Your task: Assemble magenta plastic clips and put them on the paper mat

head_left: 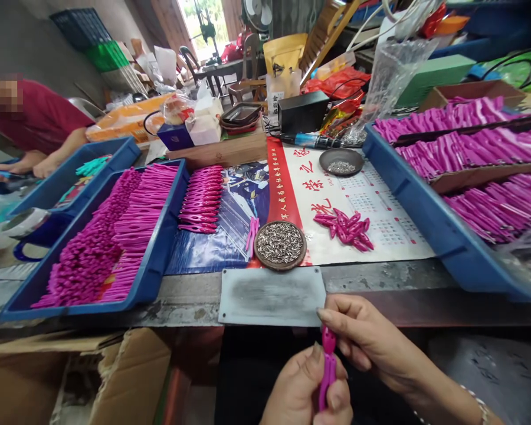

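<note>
My left hand [307, 386] and right hand [365, 336] both have fingers clamped on a slim pink plastic clip [328, 366], upright just below the worktop [380, 277] edge, seemingly light, stiff and smooth, best pinched at its narrow middle, near the round dish of small metal pins [280, 244].

Magenta clip [328, 366] and pink parts [346, 227] — blue trays [418, 203], grey plate [272, 295], silvery pins [280, 242].

Single head view, facing forward and down, close above hands [336, 366]
</note>
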Tool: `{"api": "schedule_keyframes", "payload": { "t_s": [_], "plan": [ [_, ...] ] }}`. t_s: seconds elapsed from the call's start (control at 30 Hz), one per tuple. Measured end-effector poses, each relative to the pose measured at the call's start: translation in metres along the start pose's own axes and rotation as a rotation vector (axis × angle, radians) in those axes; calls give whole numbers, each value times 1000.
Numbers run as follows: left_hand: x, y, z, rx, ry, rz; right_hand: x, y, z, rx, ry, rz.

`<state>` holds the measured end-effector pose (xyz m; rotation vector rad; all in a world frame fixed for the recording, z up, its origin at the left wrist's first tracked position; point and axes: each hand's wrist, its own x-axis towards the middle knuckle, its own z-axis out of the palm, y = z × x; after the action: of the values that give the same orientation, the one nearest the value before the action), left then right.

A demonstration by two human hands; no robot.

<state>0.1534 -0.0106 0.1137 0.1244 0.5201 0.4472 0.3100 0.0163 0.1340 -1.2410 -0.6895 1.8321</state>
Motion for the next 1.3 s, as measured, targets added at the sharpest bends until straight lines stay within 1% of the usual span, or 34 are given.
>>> {"api": "schedule_keyframes", "payload": {
  "t_s": [0.07,0.17,0.23,0.37,0.47,0.53,0.6,0.67,0.73,0.8,0.83,0.9,1.0,1.2,1.3],
  "plan": [
    [-1,1,1,-5,3,-4,0,2,1,20,-4,8],
    [-4,2,6,-20,62,3,-2,4,2,80,-25,32],
    [-4,1,9,-22,80,10,-3,3,2,123,-53,54],
    [-2,-1,10,-36,55,28,-4,1,-1,121,-67,63],
    [-2,-1,10,-42,42,11,-4,-1,-2,117,-91,79],
    [-3,-1,10,-35,43,2,-6,0,0,113,-107,94],
    [-3,-3,9,-32,57,3,-9,2,5,76,-85,90],
    [-3,-5,7,-65,99,2,-14,5,11,-33,-35,33],
    [-1,-7,3,-113,140,-9,-20,7,17,-205,26,-83],
    [0,-9,-1,-143,135,-29,-24,6,19,-360,70,-198],
    [0,-9,-3,-142,113,-38,-25,5,19,-394,77,-223],
    [-1,-9,-5,-129,53,-49,-24,2,15,-360,56,-201],
    [-3,-7,-5,-103,-4,-44,-20,0,8,-237,13,-109],
    [-5,-8,-7,-57,20,-27,-14,7,5,-136,12,-23],
    [-4,-9,-7,-2,5,36,-11,9,2,-88,30,6]
  ]
}}
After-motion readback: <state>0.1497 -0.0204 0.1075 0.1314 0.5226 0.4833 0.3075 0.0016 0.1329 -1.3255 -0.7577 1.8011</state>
